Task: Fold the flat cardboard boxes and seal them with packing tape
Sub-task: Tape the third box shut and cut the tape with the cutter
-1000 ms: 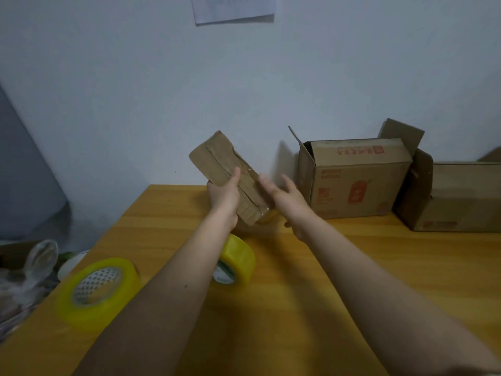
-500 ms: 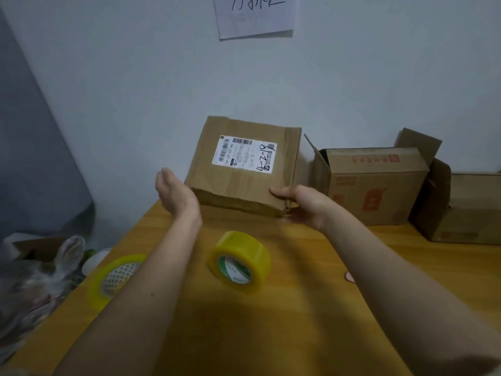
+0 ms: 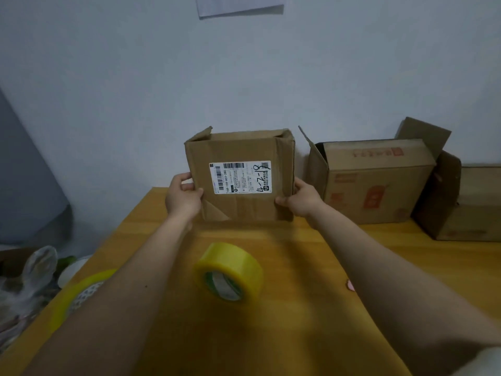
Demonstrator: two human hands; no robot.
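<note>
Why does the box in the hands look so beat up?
The box held by the left hand and right hand is used: its top flaps are bent and ragged, a creased triangle marks the lower left front, and an old shipping label sits sideways on it.

You are looking at a plain brown cardboard box (image 3: 244,204) bearing a white shipping label (image 3: 240,177) printed with black barcodes and handwritten black numerals. A translucent yellow packing tape roll (image 3: 230,271) with a green and white core sits on your honey-orange wooden table (image 3: 298,321). To your right, another brown cardboard carton (image 3: 374,183) carries red printed markings, against a pale blue-grey wall (image 3: 135,77).
</note>
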